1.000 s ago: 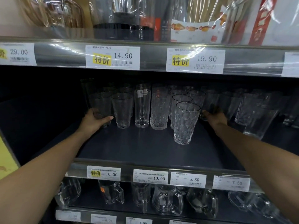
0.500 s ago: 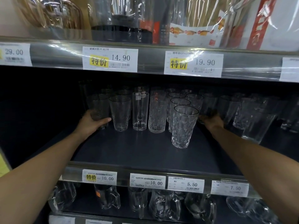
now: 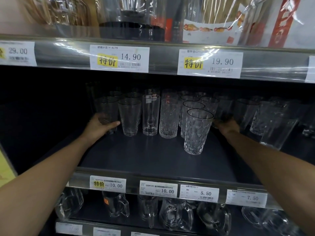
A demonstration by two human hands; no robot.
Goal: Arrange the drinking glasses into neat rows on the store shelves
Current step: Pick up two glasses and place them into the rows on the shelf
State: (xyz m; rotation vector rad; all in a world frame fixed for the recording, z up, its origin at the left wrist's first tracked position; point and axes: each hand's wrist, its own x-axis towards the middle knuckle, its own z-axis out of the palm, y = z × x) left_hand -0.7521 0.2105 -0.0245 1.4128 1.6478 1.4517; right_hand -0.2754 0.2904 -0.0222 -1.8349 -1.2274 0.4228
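A dark, matt, smooth shelf board [image 3: 150, 155] is seen below the left hand [image 3: 100, 125]. Clear glossy glass is shown by the glass [image 3: 107, 109] wrapped by that hand, and a faint hammered texture by the tumbler [image 3: 129, 116] just right of it. Further right, a smooth plain-walled glass [image 3: 150, 114] and a rough cut-pattern glass [image 3: 169, 116] are seen. A dimpled, dark-rimmed glass [image 3: 197, 132] stands just left of the right hand [image 3: 226, 126]. Paper price labels [image 3: 119, 59] are covered by shiny clear plastic strip above both hands.
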